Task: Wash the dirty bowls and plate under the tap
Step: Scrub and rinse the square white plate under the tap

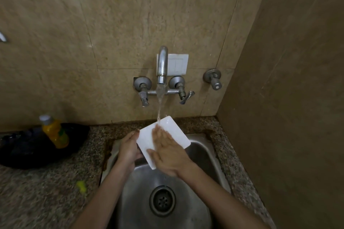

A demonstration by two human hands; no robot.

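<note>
Nearest, two bare forearms reach in from the bottom edge over a steel sink [202,152] set into a speckled granite surface [46,191]. Drain [162,199] sits at the basin's middle, between the forearms. Above the basin's far half, a white square plate [178,136] is held tilted, one corner up toward the wall, nearest corner low over the basin. Left grip [129,148]: fingers curled round the plate's left edge, holding it; fingertips show at the rim, the rest is hidden behind the plate. Right grip [166,151]: spread flat, fingers straight, palm pressed on the plate's upper face, holding nothing. Water stream [160,102] falls onto the plate's upper corner, just at the right fingertips, and runs over them. Near the surface's left part, beside the sink rim, a small yellow scrap [81,186], too blurred to identify. Farther back at the surface's left edge, a black bag [28,147] lies crumpled against the wall, with a yellow bottle [54,132], grey cap, standing tilted in front of it or on it; cannot tell which. Farthest, on the beige tiled wall [111,24]: tap [162,65] with curved spout running, a lever handle on each side, left lever [143,96] and right lever [186,96]. White switch plate [177,65] behind the spout. A separate valve [214,80] is mounted to the right, near the corner.
</note>
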